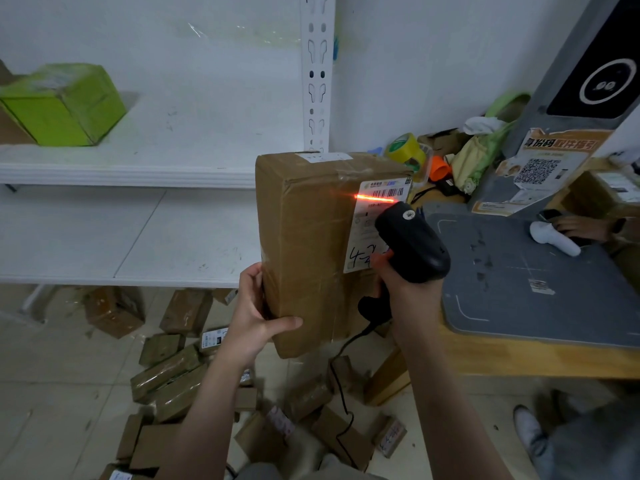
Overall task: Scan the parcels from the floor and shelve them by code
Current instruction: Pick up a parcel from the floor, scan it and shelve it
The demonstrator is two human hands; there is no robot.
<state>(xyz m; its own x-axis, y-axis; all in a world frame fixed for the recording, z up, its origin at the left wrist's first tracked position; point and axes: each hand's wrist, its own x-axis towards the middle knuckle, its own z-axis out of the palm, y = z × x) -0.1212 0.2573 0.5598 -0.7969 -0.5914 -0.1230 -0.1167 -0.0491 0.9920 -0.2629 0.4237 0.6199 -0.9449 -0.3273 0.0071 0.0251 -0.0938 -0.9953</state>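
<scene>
The left hand [256, 306] grips the upright box [304, 237] low; the right hand [405, 292], at its 3 o'clock, clasps the scanner [412, 240] aimed at the label [372, 221]. The shelf [156, 237] lies at 10 o'clock, left hand nearer.

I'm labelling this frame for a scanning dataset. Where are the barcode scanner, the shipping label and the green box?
barcode scanner [412, 240], head view, on its black head.
shipping label [362, 237], head view, on the white area above the handwriting.
green box [45, 123], head view, on its bright front face.
</scene>
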